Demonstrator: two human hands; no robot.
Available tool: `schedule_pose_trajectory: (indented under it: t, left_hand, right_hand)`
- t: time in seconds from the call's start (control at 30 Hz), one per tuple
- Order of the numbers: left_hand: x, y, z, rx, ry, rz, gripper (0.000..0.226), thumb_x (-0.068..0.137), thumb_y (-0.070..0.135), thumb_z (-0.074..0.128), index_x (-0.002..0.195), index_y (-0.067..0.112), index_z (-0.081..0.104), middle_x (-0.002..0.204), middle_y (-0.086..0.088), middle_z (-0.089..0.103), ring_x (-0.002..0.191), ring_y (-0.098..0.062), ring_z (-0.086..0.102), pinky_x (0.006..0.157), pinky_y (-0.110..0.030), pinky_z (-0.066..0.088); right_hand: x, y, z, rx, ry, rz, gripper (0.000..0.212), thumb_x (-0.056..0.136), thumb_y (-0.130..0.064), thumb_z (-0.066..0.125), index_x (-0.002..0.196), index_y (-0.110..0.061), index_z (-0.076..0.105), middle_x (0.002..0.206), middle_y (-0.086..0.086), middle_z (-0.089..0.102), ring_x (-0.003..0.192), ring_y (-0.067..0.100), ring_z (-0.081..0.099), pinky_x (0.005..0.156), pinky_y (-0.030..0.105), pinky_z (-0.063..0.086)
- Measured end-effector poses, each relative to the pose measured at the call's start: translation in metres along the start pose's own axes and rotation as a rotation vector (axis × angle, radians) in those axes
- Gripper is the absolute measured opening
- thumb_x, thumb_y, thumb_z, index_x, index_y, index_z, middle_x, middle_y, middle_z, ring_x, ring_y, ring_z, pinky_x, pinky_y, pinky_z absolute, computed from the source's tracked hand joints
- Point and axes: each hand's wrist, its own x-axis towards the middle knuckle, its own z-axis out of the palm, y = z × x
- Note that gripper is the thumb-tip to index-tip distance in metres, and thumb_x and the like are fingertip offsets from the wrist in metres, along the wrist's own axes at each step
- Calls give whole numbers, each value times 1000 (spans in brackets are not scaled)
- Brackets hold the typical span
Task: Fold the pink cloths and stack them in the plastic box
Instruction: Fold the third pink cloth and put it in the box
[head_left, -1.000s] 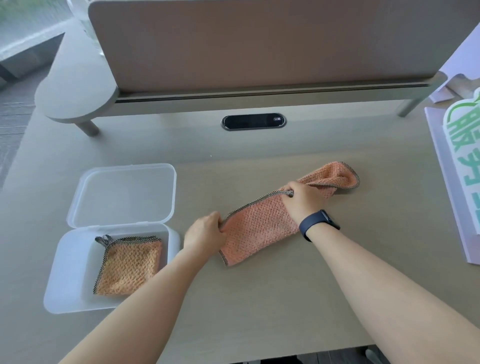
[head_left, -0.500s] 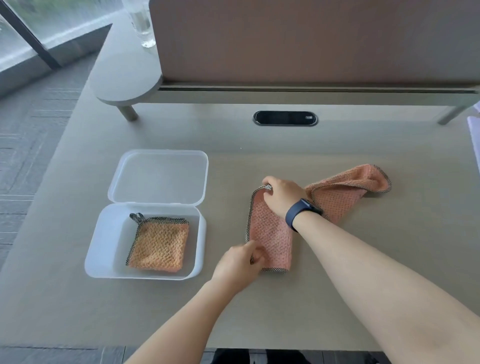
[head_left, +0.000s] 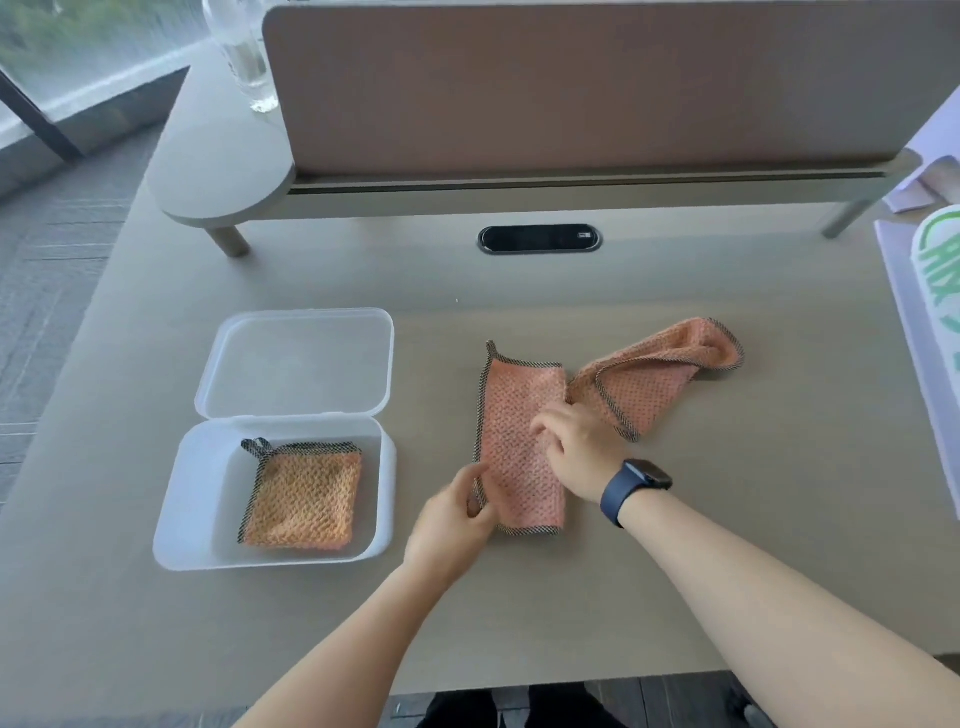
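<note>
Surface: beige desk (head_left: 727, 519).
Plastic box (head_left: 179, 519): lid open, 1 folded cloth (head_left: 304, 499) inside.
Pink cloth (head_left: 519, 415): on the desk, right of the box.
Left hand (head_left: 449, 525): pinches its near-left edge.
Right hand (head_left: 576, 447): rests on it, fingers loose, apparently not gripping.

glass (head_left: 244, 57) top cut by frame edge; sign (head_left: 940, 291) cropped right; right fingers (head_left: 545, 428) blurred

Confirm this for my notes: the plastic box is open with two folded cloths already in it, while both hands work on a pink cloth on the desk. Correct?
Not quite. The head view shows only one folded cloth in the open plastic box, not two. The rest holds: the left hand and right hand work on the pink cloth on the desk.
</note>
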Motion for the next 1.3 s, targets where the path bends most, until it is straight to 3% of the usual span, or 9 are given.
schedule_pose_trajectory:
  t: [0.17,0.3,0.4,0.53,0.73,0.8,1.03,1.2,1.3]
  left_hand:
    - [2,0,-16,393,162,176,40,80,18,53,119,29,55,95,5,51,73,-16,57,54,-32,47]
    - [8,-1,-17,599,128,504,23,79,16,63,102,18,65,100,1,58,92,-23,57,54,-33,49]
    - [12,-2,-17,670,29,635,23,77,23,66,99,18,66,109,4,61,100,-25,57,74,-37,51]
    - [14,-4,-14,732,-95,629,42,77,40,63,114,21,64,128,5,56,121,-22,49,93,-38,45]
    - [9,-5,-7,755,-94,598,59,67,55,63,118,25,59,131,5,51,125,-22,43,97,-38,39]
    - [8,-5,-5,754,-81,583,57,68,53,63,118,26,59,130,4,51,125,-23,43,97,-39,39]
    - [4,3,0,751,-7,517,26,75,15,51,98,19,64,102,7,62,98,-24,53,84,-31,41]
    - [1,13,-10,357,-13,444,14,79,13,56,86,13,68,87,6,64,87,-17,52,74,-31,46]
    - [7,29,-18,133,-69,287,10,78,18,55,76,15,64,65,6,57,62,-9,49,59,-29,42]
  right_hand:
    - [-46,2,-2,-122,-69,-218,34,61,17,63,88,-2,71,92,12,69,82,34,63,65,40,56]
    - [-64,5,2,-202,-120,-323,36,63,8,66,97,-3,70,104,16,68,98,35,64,77,43,55]
    - [-71,7,7,-240,-131,-306,40,63,2,71,101,-7,70,114,15,66,108,33,62,82,43,55]
    - [-77,8,9,-244,-171,-273,38,63,-10,78,100,-12,70,121,11,65,112,30,61,85,41,55]
    - [-78,5,12,-139,-94,-170,24,68,-3,77,91,-9,73,116,11,69,110,29,64,84,43,55]
    - [-79,3,13,-39,-55,-57,22,76,-3,69,98,-7,72,114,10,70,110,27,63,87,41,53]
    - [-75,-5,-2,35,-11,170,9,79,-19,52,81,-14,58,62,4,58,59,28,52,50,36,41]
    - [-73,0,-18,102,36,206,12,75,-20,49,67,-11,47,50,3,41,49,20,37,47,32,27]
    - [-66,4,-24,195,67,260,14,74,-20,48,64,-11,44,47,4,36,47,18,32,46,33,26]
